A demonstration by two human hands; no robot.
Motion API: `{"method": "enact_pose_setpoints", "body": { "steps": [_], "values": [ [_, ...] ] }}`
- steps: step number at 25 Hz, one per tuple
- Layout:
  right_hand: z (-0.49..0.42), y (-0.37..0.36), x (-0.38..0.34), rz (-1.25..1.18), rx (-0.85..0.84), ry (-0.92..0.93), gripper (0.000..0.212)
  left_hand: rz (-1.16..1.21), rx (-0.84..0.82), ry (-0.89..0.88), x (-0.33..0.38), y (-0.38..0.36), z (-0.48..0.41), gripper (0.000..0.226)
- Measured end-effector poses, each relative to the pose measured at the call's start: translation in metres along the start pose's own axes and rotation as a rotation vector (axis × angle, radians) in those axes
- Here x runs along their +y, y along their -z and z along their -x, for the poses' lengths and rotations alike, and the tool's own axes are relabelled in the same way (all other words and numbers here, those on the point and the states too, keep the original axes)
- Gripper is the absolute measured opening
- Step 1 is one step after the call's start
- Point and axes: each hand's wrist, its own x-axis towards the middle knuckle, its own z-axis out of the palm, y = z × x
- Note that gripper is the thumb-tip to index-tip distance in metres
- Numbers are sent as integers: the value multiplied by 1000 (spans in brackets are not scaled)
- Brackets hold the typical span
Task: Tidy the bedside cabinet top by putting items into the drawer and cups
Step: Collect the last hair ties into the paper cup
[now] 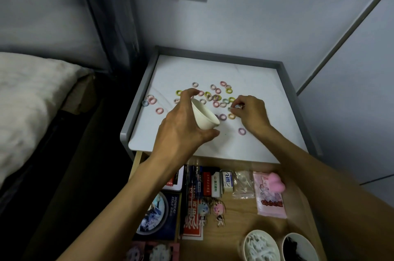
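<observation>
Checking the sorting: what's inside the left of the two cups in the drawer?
White stringy loops fill the left cup; what lies beneath them, and its bottom, is covered.

1. The inside of the white cup (pixel 204 116), gripped between the left hand's (pixel 183 126) fingers and thumb, cannot be seen.
2. The small item (pixel 235 107) pinched at the right hand's (pixel 250 112) fingertips cannot be identified.
3. A purple ring (pixel 222 116) below those fingertips is partly covered by the cup.
4. The pale-filled cup (pixel 259 231) and dark-filled cup (pixel 296 234), well below both hands' fingers, are cut by the bottom edge.
</observation>
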Motion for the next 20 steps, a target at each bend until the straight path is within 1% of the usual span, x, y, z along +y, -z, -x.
{"method": "enact_pose_setpoints", "body": {
  "steps": [3,6,9,11,12,14,15,16,17,18,19,20],
  "values": [
    [7,5,-1,-25,17,1,11,-3,-8,-3,0,0,4,93],
    [12,22,-9,-105,23,-17,9,-8,-12,-6,-1,-3,5,94],
    [28,53,-31,-294,49,20,8,-4,-36,6,0,-8,7,95],
    [47,68,-50,-451,-39,99,8,8,-52,4,3,-13,8,95],
    [58,72,-59,-491,-134,153,10,23,-61,-1,5,-15,8,95],
    [76,71,-72,-452,-344,257,18,73,-72,-14,7,-20,9,95],
    [80,69,-74,-407,-405,300,24,92,-70,-17,7,-22,10,94],
    [80,68,-74,-390,-418,328,27,101,-62,-14,8,-22,11,94],
    [78,68,-72,-405,-378,329,24,98,-51,-7,7,-21,12,93],
    [72,69,-66,-431,-293,299,18,86,-38,4,6,-20,12,93],
    [64,68,-55,-414,-191,240,13,74,-26,17,4,-18,12,92],
    [56,67,-41,-331,-111,168,9,67,-20,28,2,-17,12,92]
  ]
}}
